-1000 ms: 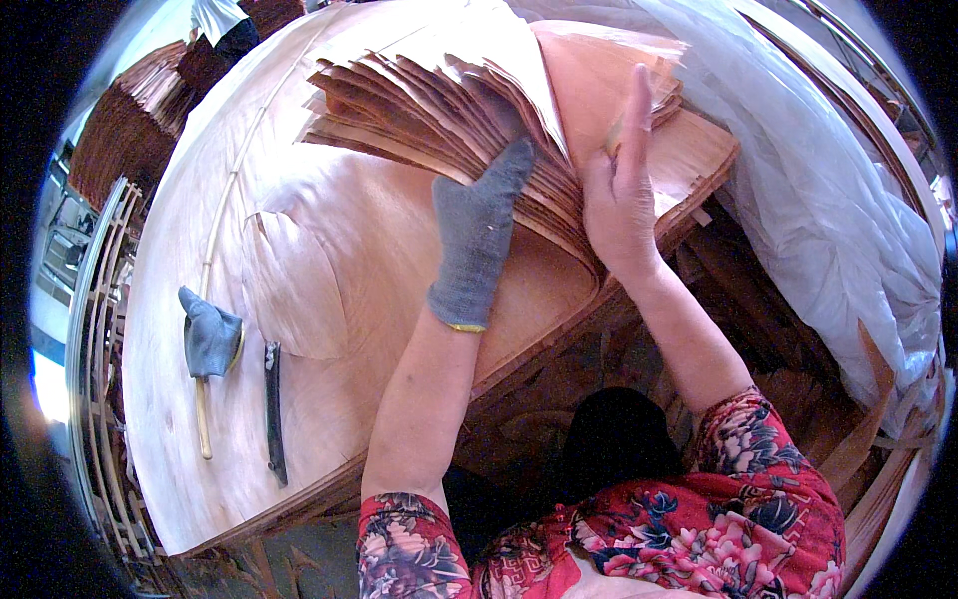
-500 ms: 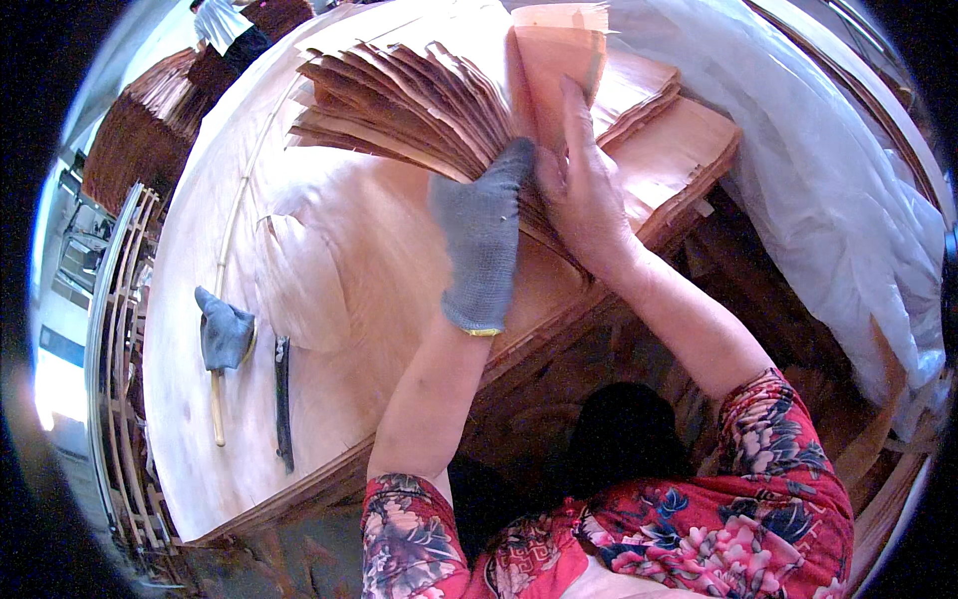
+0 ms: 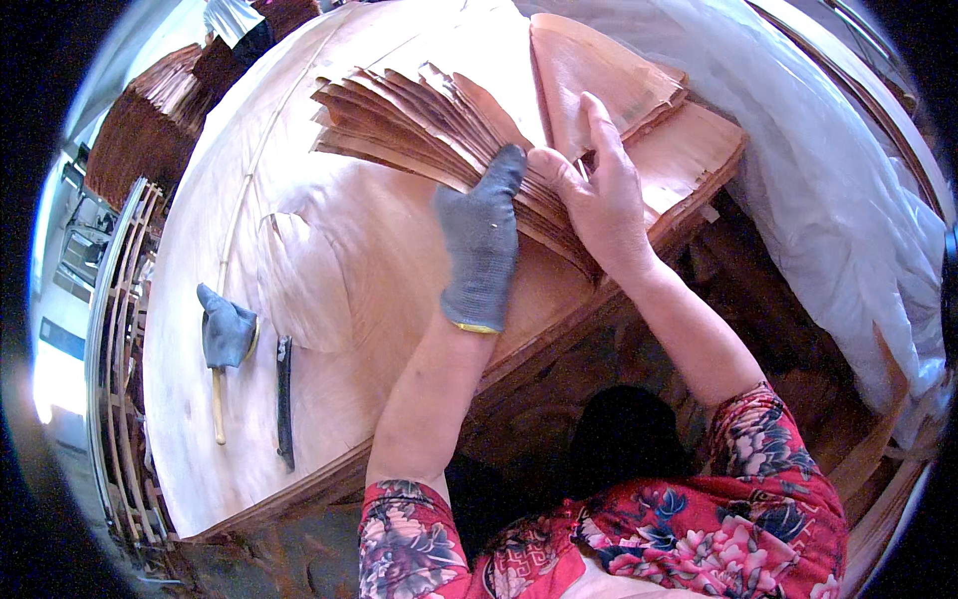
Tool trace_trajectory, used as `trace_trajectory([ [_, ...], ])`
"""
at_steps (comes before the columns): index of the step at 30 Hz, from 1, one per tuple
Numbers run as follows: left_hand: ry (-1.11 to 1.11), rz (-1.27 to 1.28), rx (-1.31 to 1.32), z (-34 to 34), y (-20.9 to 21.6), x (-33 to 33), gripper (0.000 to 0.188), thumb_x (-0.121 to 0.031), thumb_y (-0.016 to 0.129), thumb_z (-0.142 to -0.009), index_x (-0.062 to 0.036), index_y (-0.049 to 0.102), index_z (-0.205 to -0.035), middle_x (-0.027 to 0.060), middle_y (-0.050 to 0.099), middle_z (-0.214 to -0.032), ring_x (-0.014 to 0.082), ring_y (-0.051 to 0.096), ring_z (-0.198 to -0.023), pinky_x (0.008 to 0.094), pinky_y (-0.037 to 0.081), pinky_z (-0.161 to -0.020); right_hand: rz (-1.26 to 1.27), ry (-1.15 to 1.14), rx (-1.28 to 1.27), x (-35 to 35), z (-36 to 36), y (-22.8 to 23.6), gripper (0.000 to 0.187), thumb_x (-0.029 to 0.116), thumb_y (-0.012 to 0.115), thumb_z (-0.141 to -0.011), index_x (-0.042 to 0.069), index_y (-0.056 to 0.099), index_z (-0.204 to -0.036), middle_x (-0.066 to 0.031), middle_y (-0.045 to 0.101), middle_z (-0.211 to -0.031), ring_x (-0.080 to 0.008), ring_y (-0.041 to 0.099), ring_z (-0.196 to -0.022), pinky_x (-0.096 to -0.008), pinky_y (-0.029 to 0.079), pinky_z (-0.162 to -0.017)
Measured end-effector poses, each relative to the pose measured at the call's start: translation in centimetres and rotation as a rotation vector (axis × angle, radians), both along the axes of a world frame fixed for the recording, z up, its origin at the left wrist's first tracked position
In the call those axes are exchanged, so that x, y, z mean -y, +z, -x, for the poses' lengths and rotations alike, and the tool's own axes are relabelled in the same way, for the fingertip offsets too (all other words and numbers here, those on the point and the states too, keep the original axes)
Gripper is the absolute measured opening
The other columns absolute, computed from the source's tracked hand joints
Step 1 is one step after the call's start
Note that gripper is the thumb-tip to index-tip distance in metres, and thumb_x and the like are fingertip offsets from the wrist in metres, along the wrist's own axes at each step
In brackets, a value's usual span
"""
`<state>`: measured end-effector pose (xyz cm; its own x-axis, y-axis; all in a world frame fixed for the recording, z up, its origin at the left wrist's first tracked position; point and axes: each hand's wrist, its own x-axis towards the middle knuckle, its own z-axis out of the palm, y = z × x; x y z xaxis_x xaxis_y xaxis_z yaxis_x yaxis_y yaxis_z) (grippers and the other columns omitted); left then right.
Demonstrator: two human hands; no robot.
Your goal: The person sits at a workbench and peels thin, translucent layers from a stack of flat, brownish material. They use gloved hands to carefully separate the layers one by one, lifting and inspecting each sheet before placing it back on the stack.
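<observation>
My left hand (image 3: 481, 240), in a grey knit glove with a yellow-edged cuff, is closed round a fanned bundle of thin brown wood veneer sheets (image 3: 419, 125). Its thumb presses on top of the bundle; the other fingers are hidden beneath. My bare right hand (image 3: 606, 205) is at the bundle's right side, thumb against the sheet edges and index finger stretched out apart from it. Just beyond that finger, turned-over veneer sheets (image 3: 599, 70) lie on a lower veneer pile (image 3: 699, 150).
All this rests on a broad stack of pale veneer (image 3: 379, 270). On its left lie a spare grey glove (image 3: 229, 329) over a thin stick (image 3: 219, 409) and a black strip-like tool (image 3: 284, 399). Clear plastic sheeting (image 3: 798, 180) drapes at right. Far left, a person (image 3: 235, 25) stands near brown stacks (image 3: 140, 140).
The sheet that stood raised by my right hand now lies over to the right. My right hand has come slightly right and down, and the fanned bundle has shifted a little nearer.
</observation>
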<state>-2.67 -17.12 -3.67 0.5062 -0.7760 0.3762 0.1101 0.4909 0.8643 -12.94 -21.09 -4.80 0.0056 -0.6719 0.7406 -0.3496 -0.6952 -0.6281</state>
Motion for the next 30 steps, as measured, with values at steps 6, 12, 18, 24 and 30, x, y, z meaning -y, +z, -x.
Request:
trace_trajectory([
  [6, -0.004, -0.004, -0.01, -0.3, -0.2, -0.1, 0.018, -0.002, 0.062, -0.079, 0.0037, 0.06, -0.096, 0.0066, 0.062, -0.089, 0.0131, 0.058, -0.077, 0.0254, 0.048, -0.066, -0.093, 0.033, -0.008, -0.5, -0.1, 1.2, 0.071, 0.037, 0.072, -0.072, -0.001, 0.04, -0.122, -0.0214, 0.054, -0.115, -0.0367, 0.059, -0.096, -0.0386, 0.047, -0.082],
  [12, 0.028, 0.018, 0.053, -0.5, -0.6, 0.3, 0.02, -0.003, 0.063, -0.078, 0.0041, 0.06, -0.095, 0.0068, 0.063, -0.09, 0.0135, 0.058, -0.078, 0.0271, 0.048, -0.067, -0.087, 0.036, 0.006, -0.4, 0.1, 1.1, 0.049, 0.024, 0.057, -0.085, 0.002, 0.04, -0.125, -0.0223, 0.054, -0.114, -0.0359, 0.054, -0.102, -0.0393, 0.044, -0.084],
  [18, 0.034, -0.022, 0.021, 0.0, 0.0, -0.1, 0.016, -0.006, 0.066, -0.076, 0.0017, 0.061, -0.09, 0.0051, 0.062, -0.084, 0.0142, 0.057, -0.072, 0.0268, 0.047, -0.066, -0.11, 0.043, 0.055, -0.1, 0.9, 1.6, 0.046, 0.011, 0.045, -0.087, 0.004, 0.033, -0.132, -0.0207, 0.046, -0.126, -0.0316, 0.046, -0.117, -0.0365, 0.036, -0.096],
  [24, 0.024, -0.011, 0.018, 0.0, -0.3, 0.0, 0.02, -0.003, 0.064, -0.078, 0.0038, 0.06, -0.096, 0.0064, 0.063, -0.09, 0.0133, 0.058, -0.075, 0.0269, 0.048, -0.066, 0.15, 0.11, -0.001, 0.1, 0.8, 1.4, 0.044, 0.007, 0.047, -0.086, 0.006, 0.04, -0.129, -0.0213, 0.052, -0.119, -0.0312, 0.054, -0.107, -0.0357, 0.044, -0.086],
  [30, 0.004, 0.022, 0.018, -0.1, -0.6, 0.1, 0.019, -0.002, 0.063, -0.079, 0.0037, 0.06, -0.097, 0.0063, 0.063, -0.091, 0.013, 0.058, -0.078, 0.0253, 0.048, -0.068, 0.115, 0.088, -0.112, 0.6, 0.9, 0.6, 0.024, 0.017, 0.057, -0.085, 0.0, 0.06, -0.101, -0.0214, 0.062, -0.084, -0.0341, 0.063, -0.079, -0.037, 0.049, -0.068],
])
